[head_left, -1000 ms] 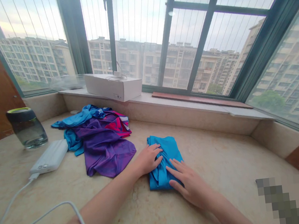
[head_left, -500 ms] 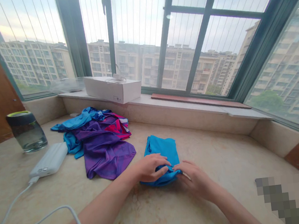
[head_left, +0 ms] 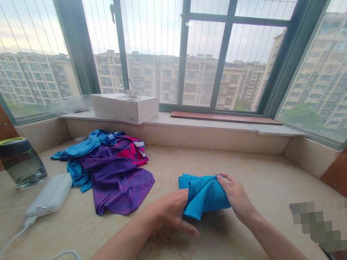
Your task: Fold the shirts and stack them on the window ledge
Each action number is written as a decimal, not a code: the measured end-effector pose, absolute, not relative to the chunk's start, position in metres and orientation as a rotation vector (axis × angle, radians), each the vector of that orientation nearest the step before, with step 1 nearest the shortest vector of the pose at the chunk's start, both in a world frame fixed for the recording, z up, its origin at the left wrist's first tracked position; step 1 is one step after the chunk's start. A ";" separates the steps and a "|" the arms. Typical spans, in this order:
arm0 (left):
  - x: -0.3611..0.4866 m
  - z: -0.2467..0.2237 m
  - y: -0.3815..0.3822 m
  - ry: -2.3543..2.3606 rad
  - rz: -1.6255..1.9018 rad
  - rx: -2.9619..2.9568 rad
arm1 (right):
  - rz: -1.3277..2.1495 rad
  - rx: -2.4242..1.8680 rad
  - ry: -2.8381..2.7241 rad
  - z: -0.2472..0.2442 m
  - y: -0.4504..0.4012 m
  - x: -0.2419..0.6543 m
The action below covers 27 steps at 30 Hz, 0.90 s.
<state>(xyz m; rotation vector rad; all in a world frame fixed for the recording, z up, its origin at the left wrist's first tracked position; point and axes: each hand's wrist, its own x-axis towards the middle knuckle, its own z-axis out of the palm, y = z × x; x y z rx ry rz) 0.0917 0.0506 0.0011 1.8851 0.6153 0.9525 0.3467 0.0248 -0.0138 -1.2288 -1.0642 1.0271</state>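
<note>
A folded blue cloth (head_left: pixel 208 192) is raised a little off the marbled surface, its near edge hanging loose. My right hand (head_left: pixel 235 196) pinches its right side between thumb and fingers. At the left side of the cloth, my left hand (head_left: pixel 178 213) has its fingers hidden under or inside a fold, while its thumb stretches out apart below. A crumpled heap with a purple cloth (head_left: pixel 120 186), a blue cloth (head_left: pixel 89 143) and a red cloth (head_left: pixel 132 151) lies to the left of my hands.
A dark-lidded bottle (head_left: pixel 22 164) and a white power bank (head_left: pixel 49 196) with a white cable (head_left: pixel 62 254) are at the left. On the window ledge sit a white box (head_left: pixel 125 106) and a reddish board (head_left: pixel 222 118). A blurred patch covers the lower right.
The blue cloth has been lifted and turned, its near part now hanging. My right hand has moved to its right side; my left hand has slipped partly beneath it. The view has shifted slightly.
</note>
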 end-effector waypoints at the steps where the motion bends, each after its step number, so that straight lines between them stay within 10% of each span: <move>1: 0.095 0.001 0.050 0.567 0.817 2.042 | 1.055 -1.236 -0.994 -0.013 0.025 0.347; 15: 0.111 -0.005 0.067 1.263 0.878 1.584 | 1.174 -1.195 -1.332 -0.019 0.020 0.349; 27: 0.107 0.000 0.061 1.040 1.102 2.526 | 0.533 -1.800 -1.584 -0.027 0.025 0.349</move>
